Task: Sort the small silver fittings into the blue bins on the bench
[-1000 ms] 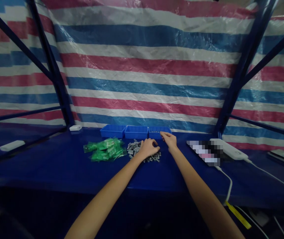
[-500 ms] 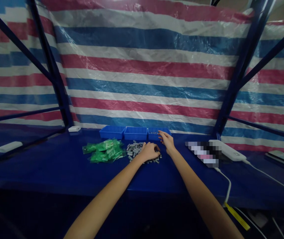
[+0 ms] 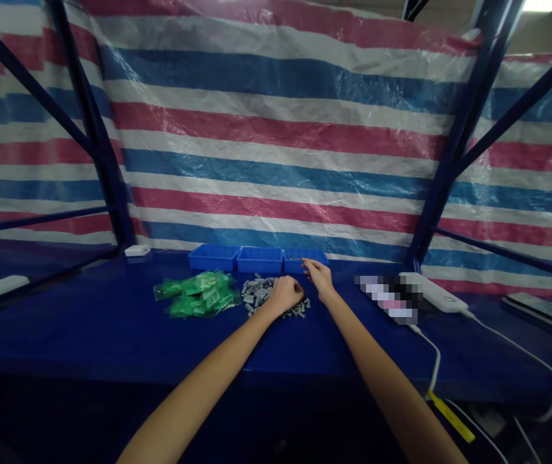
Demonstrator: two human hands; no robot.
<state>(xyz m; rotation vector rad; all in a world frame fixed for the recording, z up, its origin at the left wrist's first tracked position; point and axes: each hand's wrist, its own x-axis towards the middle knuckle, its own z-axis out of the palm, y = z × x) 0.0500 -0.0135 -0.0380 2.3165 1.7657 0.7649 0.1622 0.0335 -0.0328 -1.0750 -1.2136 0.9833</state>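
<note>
My left hand (image 3: 286, 294) rests over the pile of small metal parts (image 3: 256, 293), its fingers curled together at the right side of the pile; whatever they hold is too small to make out. My right hand (image 3: 319, 278) is raised just in front of the right blue bin (image 3: 321, 257), with thumb and fingertips pinched; anything between them is too small to tell. A few small shiny pieces lie in that bin. Beside it stand the middle blue bin (image 3: 259, 264) and the left blue bin (image 3: 212, 263). Green plastic bags (image 3: 203, 294) lie left of the pile.
On the right of the blue table (image 3: 111, 335) lie a phone (image 3: 391, 301), a white power bank (image 3: 435, 293) with a cable, and another device (image 3: 541, 306). White boxes (image 3: 137, 250) sit at the left. Blue metal posts and a striped sheet stand behind.
The whole view has shifted slightly, moving things left. My left hand's fingers have drawn closer together over the parts. My right hand stays near the right bin.
</note>
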